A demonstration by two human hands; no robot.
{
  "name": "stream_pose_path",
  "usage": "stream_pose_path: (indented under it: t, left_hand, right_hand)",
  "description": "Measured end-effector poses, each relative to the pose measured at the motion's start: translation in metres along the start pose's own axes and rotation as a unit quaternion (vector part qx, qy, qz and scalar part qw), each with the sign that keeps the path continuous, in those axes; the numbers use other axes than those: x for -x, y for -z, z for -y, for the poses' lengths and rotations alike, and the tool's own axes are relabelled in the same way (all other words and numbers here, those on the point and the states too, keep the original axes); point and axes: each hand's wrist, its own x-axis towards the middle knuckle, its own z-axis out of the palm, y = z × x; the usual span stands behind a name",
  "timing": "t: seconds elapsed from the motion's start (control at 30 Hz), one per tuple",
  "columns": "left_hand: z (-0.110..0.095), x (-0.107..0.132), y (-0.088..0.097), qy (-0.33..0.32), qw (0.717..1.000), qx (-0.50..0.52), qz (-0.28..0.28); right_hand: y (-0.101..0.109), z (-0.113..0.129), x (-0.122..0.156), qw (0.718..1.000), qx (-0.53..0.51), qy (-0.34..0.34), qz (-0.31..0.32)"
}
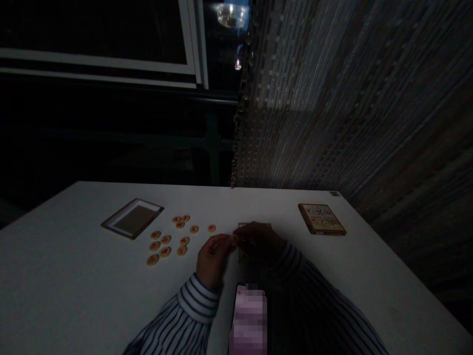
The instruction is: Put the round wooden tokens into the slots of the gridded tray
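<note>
Tabletop (84,301) edges lie well apart from left hand (211,261), pinching a disc (234,240), and right hand (261,241), grip unclear.

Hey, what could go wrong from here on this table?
The round piece at the fingertips of the left hand and right hand might slip and roll. The right sleeve could brush the phone lying close by. In this dim light, markings on the loose pieces may be misread.
</note>
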Motion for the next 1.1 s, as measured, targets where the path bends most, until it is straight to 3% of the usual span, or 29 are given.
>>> stream_pose_path:
  t: [0.5,0.77,1.1]
  left_hand:
    - [0.004,-0.001,0.0,0.005,0.999,0.04,0.01]
    - [0.0,0.001,-0.001,0.013,0.999,0.036,0.003]
    - [0.004,-0.002,0.001,-0.03,0.997,-0.067,-0.006]
  right_hand:
    - [0.008,0.006,-0.001,0.997,0.076,-0.01,0.02]
    - [0.013,0.009,0.0,0.991,0.13,0.035,0.025]
    - [0.026,0.005,-0.001,0.981,0.167,0.0,0.1]
